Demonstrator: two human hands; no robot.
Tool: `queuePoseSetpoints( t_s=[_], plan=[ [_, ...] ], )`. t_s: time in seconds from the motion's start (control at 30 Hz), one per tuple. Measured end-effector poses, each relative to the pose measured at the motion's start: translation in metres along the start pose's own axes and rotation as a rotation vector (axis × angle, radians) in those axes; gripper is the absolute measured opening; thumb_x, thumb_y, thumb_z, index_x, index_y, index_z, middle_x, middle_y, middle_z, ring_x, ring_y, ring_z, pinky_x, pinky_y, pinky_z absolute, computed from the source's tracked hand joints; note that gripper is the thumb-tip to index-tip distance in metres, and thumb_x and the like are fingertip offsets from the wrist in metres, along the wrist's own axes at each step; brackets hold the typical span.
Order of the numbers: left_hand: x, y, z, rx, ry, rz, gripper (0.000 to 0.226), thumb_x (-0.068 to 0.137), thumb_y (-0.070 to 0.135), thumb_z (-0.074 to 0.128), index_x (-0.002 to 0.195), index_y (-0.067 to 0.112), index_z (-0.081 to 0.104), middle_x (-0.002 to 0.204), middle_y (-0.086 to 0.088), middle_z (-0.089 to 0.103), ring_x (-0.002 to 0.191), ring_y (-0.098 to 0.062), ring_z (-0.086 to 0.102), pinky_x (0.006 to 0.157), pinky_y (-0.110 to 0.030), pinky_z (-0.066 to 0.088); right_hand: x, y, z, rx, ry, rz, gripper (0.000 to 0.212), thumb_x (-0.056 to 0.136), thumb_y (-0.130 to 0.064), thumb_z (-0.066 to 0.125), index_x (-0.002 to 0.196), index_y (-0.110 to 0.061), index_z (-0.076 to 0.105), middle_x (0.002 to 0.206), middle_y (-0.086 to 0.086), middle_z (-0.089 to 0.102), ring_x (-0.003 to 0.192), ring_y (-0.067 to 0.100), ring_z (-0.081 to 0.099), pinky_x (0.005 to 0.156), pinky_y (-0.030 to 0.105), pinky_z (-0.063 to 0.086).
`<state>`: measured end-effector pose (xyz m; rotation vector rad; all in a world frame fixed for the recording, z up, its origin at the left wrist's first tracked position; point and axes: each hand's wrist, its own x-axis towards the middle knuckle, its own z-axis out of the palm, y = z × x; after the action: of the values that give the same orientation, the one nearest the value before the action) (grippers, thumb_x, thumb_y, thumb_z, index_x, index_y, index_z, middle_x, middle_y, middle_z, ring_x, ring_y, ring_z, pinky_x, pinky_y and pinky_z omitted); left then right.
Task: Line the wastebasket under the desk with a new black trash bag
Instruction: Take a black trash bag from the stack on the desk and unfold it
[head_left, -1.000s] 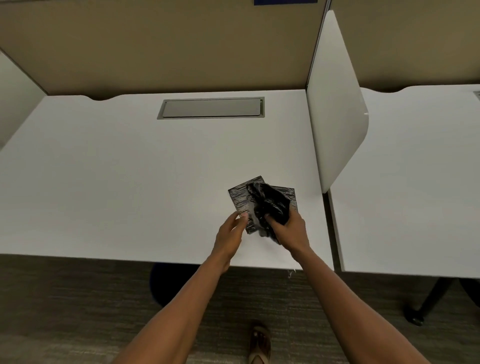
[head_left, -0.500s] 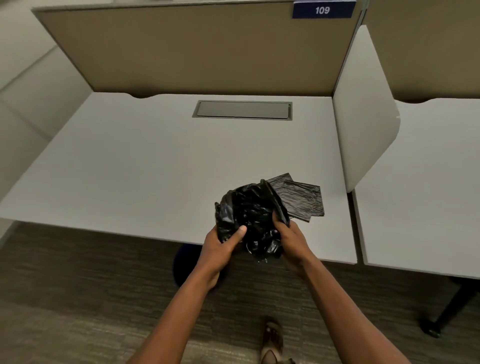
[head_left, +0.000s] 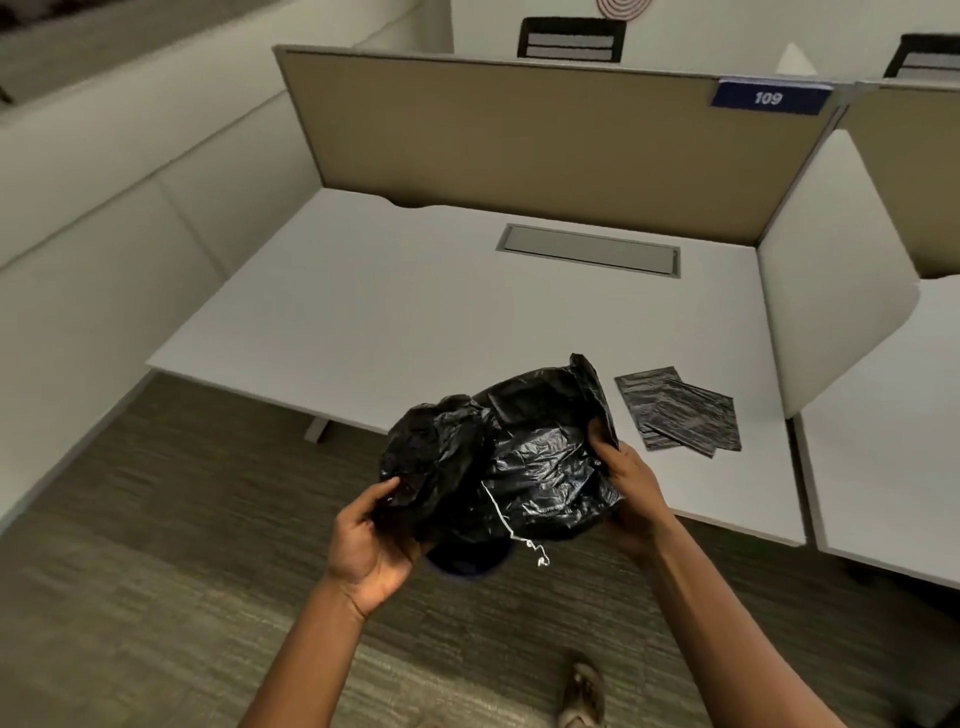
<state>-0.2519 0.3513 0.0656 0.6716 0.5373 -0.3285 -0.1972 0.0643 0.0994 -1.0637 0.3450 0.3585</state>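
A crumpled black trash bag (head_left: 519, 457) hangs partly unfolded in the air over the front edge of the white desk (head_left: 415, 322). My left hand (head_left: 371, 545) grips its lower left side and my right hand (head_left: 631, 493) grips its right edge. A thin white string (head_left: 511, 530) dangles from the bag. Below the bag, a dark round wastebasket (head_left: 467, 558) shows only as a sliver at the desk's edge; most of it is hidden by the bag and my hands.
Two folded black bags (head_left: 680, 410) lie on the desk to the right. A grey cable hatch (head_left: 589, 250) sits at the back. A tan partition (head_left: 519, 140) and a white side divider (head_left: 826, 280) bound the desk. My sandalled foot (head_left: 584, 693) stands on carpet.
Both hands lifted one bag off the folded stack and pulled it toward me, spreading it wider. The view pulled back and to the left; the folded bags stay on the desk.
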Motion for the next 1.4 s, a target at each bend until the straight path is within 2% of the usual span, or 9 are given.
queuePoseSetpoints(
  t_s=[0.17,0.33,0.5,0.63,0.83,1.1,1.17,1.33,1.4],
  plan=[
    [-0.028,0.014,-0.038,-0.008,0.082,0.162,0.045,0.099,0.031,0.048,0.142,0.018,0.055,0.129,-0.017,0.063,0.113,-0.033,0.062,0.099,-0.047,0.044,-0.02,0.017,0.048,-0.125,-0.039,-0.043,0.03,0.097,-0.035,0.067,0.09,-0.012,0.085,0.099,0.018,0.082,0.083,0.028,0.081,0.068,0.037,0.066],
    [-0.055,0.018,-0.056,0.356,0.004,0.341,0.07,0.081,0.078,0.06,0.133,0.032,0.069,0.137,-0.002,0.069,0.127,-0.018,0.065,0.105,-0.042,0.045,-0.04,0.032,0.094,-0.233,-0.148,-0.109,0.027,0.096,-0.039,0.068,0.099,-0.017,0.084,0.101,0.017,0.082,0.087,0.028,0.079,0.074,0.038,0.066],
    [-0.059,0.018,-0.058,0.458,0.118,0.306,0.05,0.063,0.045,0.091,0.107,0.023,0.08,0.114,-0.005,0.079,0.11,-0.02,0.074,0.096,-0.038,0.055,-0.059,0.04,0.135,-0.267,-0.246,-0.159,0.022,0.094,-0.033,0.067,0.096,-0.02,0.085,0.093,0.01,0.082,0.082,0.021,0.079,0.07,0.034,0.065],
    [-0.062,0.035,-0.091,0.117,0.184,0.229,0.052,0.079,0.033,0.074,0.124,0.009,0.068,0.117,-0.015,0.076,0.11,-0.03,0.07,0.086,-0.043,0.057,-0.069,0.028,0.136,-0.111,-0.123,-0.185,0.032,0.103,-0.025,0.059,0.086,-0.016,0.085,0.088,0.009,0.082,0.076,0.021,0.08,0.065,0.035,0.065],
    [-0.073,0.048,-0.154,-0.107,0.157,0.138,0.032,0.101,0.025,0.052,0.119,0.007,0.071,0.108,-0.014,0.078,0.093,-0.027,0.075,0.079,-0.038,0.06,-0.082,0.015,0.118,0.054,0.018,-0.126,0.032,0.107,-0.029,0.053,0.13,-0.011,0.066,0.108,0.007,0.079,0.094,0.022,0.076,0.085,0.04,0.058],
    [-0.083,0.054,-0.19,-0.06,0.259,0.116,0.018,0.103,0.015,0.055,0.111,0.008,0.068,0.091,-0.011,0.081,0.075,-0.02,0.079,0.06,-0.03,0.064,-0.075,0.034,0.104,0.05,0.119,-0.081,0.042,0.107,-0.028,0.055,0.142,-0.008,0.061,0.131,0.013,0.072,0.109,0.028,0.071,0.093,0.045,0.058],
    [-0.084,0.054,-0.191,-0.031,0.324,0.093,0.02,0.101,0.017,0.058,0.115,0.005,0.067,0.087,-0.01,0.08,0.075,-0.021,0.076,0.06,-0.03,0.061,-0.073,0.04,0.105,-0.03,0.135,-0.108,0.034,0.104,-0.03,0.059,0.129,-0.009,0.07,0.12,0.013,0.077,0.1,0.027,0.075,0.081,0.043,0.062],
    [-0.089,0.035,-0.169,0.447,0.712,0.111,0.087,0.092,0.04,0.073,0.16,0.012,0.026,0.159,-0.018,0.039,0.141,-0.038,0.046,0.109,-0.049,0.044,-0.066,0.067,0.134,-0.282,0.176,-0.193,0.024,0.099,-0.03,0.067,0.094,-0.009,0.077,0.077,0.007,0.082,0.06,0.018,0.077,0.049,0.028,0.057],
    [-0.104,0.031,-0.148,0.625,0.721,0.389,0.075,0.092,0.043,0.071,0.156,0.024,0.036,0.157,-0.009,0.045,0.137,-0.03,0.052,0.099,-0.038,0.053,-0.068,0.084,0.15,-0.379,0.114,-0.194,0.024,0.093,-0.036,0.071,0.094,-0.014,0.08,0.08,0.007,0.083,0.065,0.021,0.079,0.051,0.027,0.058]
  ],
)
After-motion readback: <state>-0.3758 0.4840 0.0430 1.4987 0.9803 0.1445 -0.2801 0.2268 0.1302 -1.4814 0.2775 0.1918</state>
